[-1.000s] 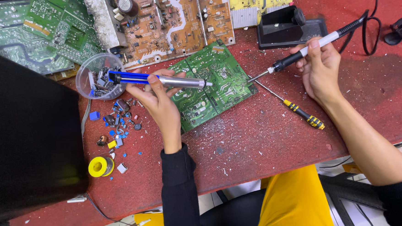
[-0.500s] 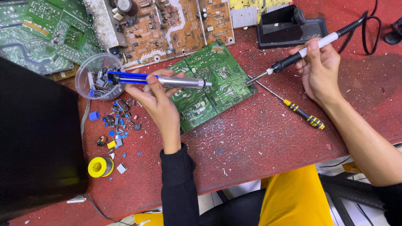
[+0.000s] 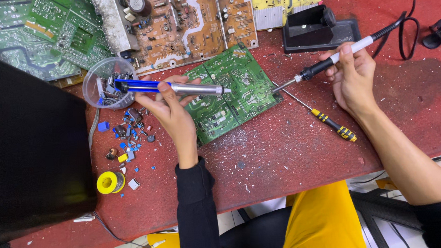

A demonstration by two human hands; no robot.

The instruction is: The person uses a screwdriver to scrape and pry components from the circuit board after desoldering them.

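My left hand [image 3: 165,102] grips a blue and silver desoldering pump [image 3: 178,88], held level, with its nozzle over a green circuit board [image 3: 231,90] on the red bench. My right hand [image 3: 351,74] holds a soldering iron [image 3: 328,63] by its white and black handle. The iron's tip reaches the right edge of the green board. The pump's blue end hangs over a clear plastic cup [image 3: 93,78] of small parts.
A yellow and black screwdriver [image 3: 326,119] lies right of the board. Loose components [image 3: 128,136] and a yellow solder spool [image 3: 108,182] sit left. More circuit boards [image 3: 185,20] and a black iron stand [image 3: 318,31] line the back. A large black object [image 3: 26,164] fills the left.
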